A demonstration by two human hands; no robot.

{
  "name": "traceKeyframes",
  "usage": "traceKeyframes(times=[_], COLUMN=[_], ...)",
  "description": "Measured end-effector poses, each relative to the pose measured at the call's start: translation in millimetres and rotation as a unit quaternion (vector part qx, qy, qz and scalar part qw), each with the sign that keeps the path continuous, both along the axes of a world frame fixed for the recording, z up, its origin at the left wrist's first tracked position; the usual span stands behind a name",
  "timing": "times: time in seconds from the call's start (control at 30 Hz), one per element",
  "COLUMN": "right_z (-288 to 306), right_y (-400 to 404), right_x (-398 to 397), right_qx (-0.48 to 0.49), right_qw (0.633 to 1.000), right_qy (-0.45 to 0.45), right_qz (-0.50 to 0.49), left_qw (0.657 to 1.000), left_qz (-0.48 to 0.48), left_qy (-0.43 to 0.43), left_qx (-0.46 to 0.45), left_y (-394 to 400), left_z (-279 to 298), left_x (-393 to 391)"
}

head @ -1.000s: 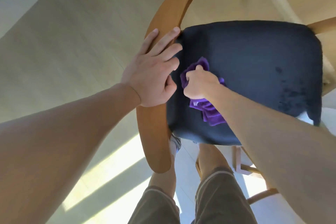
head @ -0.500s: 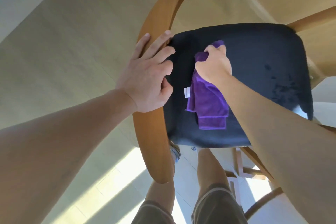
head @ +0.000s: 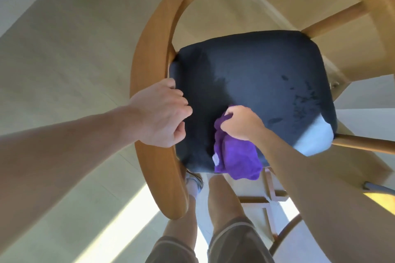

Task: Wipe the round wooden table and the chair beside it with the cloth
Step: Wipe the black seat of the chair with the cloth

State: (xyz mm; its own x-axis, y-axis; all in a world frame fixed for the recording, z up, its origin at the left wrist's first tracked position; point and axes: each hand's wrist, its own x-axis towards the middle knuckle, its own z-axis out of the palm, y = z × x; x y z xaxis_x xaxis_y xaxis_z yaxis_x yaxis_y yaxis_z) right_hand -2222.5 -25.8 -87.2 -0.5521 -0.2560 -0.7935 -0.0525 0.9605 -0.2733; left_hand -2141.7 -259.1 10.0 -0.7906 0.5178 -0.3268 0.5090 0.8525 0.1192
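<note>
The floor [head: 64, 53] is pale wood, with bright stripes of sun near the person's legs. A chair [head: 149, 66] stands in the middle. It has a curved wooden arm and a dark blue seat [head: 256, 74]. The round table does not show clearly from here.

The right hand [head: 241, 123] holds a purple cloth [head: 237, 156]. The fingers are curled tight around a bunch of it. The rest of the cloth lies on the near edge of the seat and hangs a little over the front. A small white tag shows on its left side.

The left hand [head: 160, 115] sits on the chair's arm, right where it meets the seat. Its fingers are curled in loosely and hold nothing; it seems to keep the chair from sliding.

The cloth looks soft, light and floppy. It will bend any way and bunch up, so it is best held in a thick handful, as it is now. Pressing it flat with the palm would likely wipe more. The seat looks padded and a bit squashy. Dark marks show on its far right side, maybe damp spots. The wooden arm looks hard and smooth.
</note>
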Motion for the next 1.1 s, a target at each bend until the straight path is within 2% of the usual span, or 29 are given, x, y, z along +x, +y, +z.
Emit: traceKeyframes(times=[0.07,0.13,0.23,0.37,0.5,0.57,0.63,0.7,0.8,0.87,1.0,1.1], right_z=[6.1,5.8,-6.6,-26.5,-25.0,-19.6,-10.8,-3.1,-2.2,-10.8,-30.9,-26.1], right_y=[-19.9,-44.8,-66.8,-39.6,-7.3,-8.5,-21.8,-42.7,-82.3,-106.4,-117.2,-85.7], right_x=[-28.9,-58.3,-66.1,0.3,30.0,16.7,-11.5,-48.7,-90.0,-98.6,-75.9,-38.6], right_qx=[-0.064,-0.107,-0.056,-0.009,0.084,0.095,0.063,0.01,-0.07,-0.079,-0.012,0.004], right_qw=[0.99,0.976,0.991,0.984,0.961,0.966,0.987,0.997,0.977,0.979,0.984,0.989], right_qy=[0.1,0.159,0.122,0.118,0.007,-0.022,-0.005,0.069,0.174,0.172,0.17,0.082], right_qz=[-0.077,-0.099,-0.003,0.135,0.262,0.241,0.148,0.031,-0.098,-0.079,0.045,0.12], left_qw=[1.0,1.0,0.997,0.995,0.992,0.993,0.993,0.993,0.991,0.99,0.991,0.99], left_qz=[0.008,0.021,0.061,0.092,0.106,0.107,0.105,0.103,0.112,0.12,0.123,0.129], left_qy=[-0.015,-0.021,-0.038,-0.042,-0.056,-0.044,-0.041,-0.044,-0.049,-0.043,-0.032,-0.042], left_qx=[-0.002,0.001,0.016,0.025,0.041,0.036,0.034,0.041,0.053,0.055,0.051,0.047], left_y=[-1.2,-0.3,3.2,4.0,6.8,6.6,4.5,3.3,2.6,1.3,-0.5,-0.8], left_z=[0.0,-2.2,-5.5,-4.7,1.3,1.4,1.5,0.8,0.2,-1.9,-6.5,-4.6], left_x=[-1.9,-3.4,-1.8,0.5,2.1,2.6,0.9,-0.7,0.7,3.0,1.0,2.2])
